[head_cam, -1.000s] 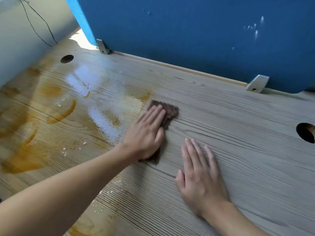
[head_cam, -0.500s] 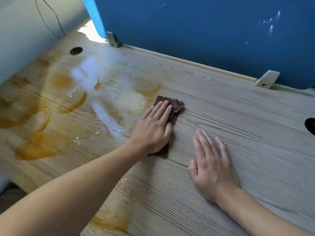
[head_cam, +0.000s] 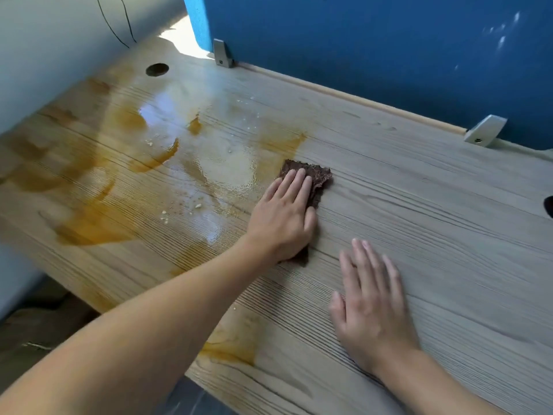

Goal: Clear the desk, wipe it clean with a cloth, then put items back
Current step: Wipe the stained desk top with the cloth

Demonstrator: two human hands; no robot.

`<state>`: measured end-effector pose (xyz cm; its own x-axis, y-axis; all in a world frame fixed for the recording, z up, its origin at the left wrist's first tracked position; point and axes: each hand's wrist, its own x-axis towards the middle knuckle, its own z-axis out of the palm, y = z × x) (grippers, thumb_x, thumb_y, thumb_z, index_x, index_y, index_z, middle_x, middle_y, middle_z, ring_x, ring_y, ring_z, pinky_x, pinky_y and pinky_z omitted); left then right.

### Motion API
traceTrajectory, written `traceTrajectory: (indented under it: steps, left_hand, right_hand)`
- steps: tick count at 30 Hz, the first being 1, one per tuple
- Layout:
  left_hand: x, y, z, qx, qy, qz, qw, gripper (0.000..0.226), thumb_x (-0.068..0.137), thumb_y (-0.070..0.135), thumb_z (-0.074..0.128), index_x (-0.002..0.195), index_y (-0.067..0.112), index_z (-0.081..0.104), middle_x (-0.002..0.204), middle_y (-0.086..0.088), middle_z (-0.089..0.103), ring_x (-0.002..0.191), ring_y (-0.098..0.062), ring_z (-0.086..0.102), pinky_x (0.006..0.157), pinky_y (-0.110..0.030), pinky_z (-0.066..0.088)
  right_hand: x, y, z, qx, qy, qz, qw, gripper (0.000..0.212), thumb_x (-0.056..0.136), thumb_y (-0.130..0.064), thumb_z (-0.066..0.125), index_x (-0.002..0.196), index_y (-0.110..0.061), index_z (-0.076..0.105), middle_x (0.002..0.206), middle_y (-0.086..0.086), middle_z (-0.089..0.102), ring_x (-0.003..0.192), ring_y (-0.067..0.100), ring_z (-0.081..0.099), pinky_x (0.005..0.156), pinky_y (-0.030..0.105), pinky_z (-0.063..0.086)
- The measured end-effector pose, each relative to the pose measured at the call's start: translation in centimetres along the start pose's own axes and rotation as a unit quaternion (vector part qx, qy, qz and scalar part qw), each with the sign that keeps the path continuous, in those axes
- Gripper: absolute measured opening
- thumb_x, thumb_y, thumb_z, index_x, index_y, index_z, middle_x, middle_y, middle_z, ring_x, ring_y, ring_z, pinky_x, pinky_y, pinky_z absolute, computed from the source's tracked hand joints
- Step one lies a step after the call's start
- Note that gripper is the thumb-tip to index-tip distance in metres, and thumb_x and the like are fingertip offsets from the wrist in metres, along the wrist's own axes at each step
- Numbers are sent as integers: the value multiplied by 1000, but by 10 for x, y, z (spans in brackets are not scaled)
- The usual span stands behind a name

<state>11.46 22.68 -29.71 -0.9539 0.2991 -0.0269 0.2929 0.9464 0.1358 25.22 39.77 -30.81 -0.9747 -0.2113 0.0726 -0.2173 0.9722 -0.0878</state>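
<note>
Mid-wipe, the cloth [head_cam: 317,174] is pressed by the flat left hand [head_cam: 282,226], the table [head_cam: 449,235] by the open right hand [head_cam: 371,310]; the spill [head_cam: 89,232] to their left must be swept next.

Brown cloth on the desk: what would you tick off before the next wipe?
1. The left hand presses flat on the brown cloth: ok.
2. The right hand lies flat on the desk, apart from the cloth: ok.
3. The orange stains wiped away: not ok, they lie left of the cloth.
4. The crumbs cleared: not ok, scattered near the wet patch.
5. Underside of the cloth clean enough: cannot tell.
</note>
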Motion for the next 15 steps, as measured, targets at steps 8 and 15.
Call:
traceTrajectory:
  steps: [8, 15]
  left_hand:
    - [-100, -3, 5, -6, -31, 297, 954, 68, 99, 42, 33, 158, 9, 21, 165, -9, 15, 154, -18, 5, 125, -36, 7]
    - [-43, -6, 4, 13, -9, 21, 1000, 70, 99, 49, 12, 160, 15, 7, 167, -4, 0, 153, -15, -8, 125, -35, -1]
  right_hand:
    - [3, -1, -2, -13, -2, 7, 1000, 65, 87, -35, 38, 138, 4, 52, 152, 23, 41, 144, 35, 35, 115, 57, 30]
    - [4, -1, -2, -14, -14, 7, 1000, 68, 88, -37, 36, 145, 0, 45, 155, 21, 37, 147, 33, 30, 117, 56, 26]
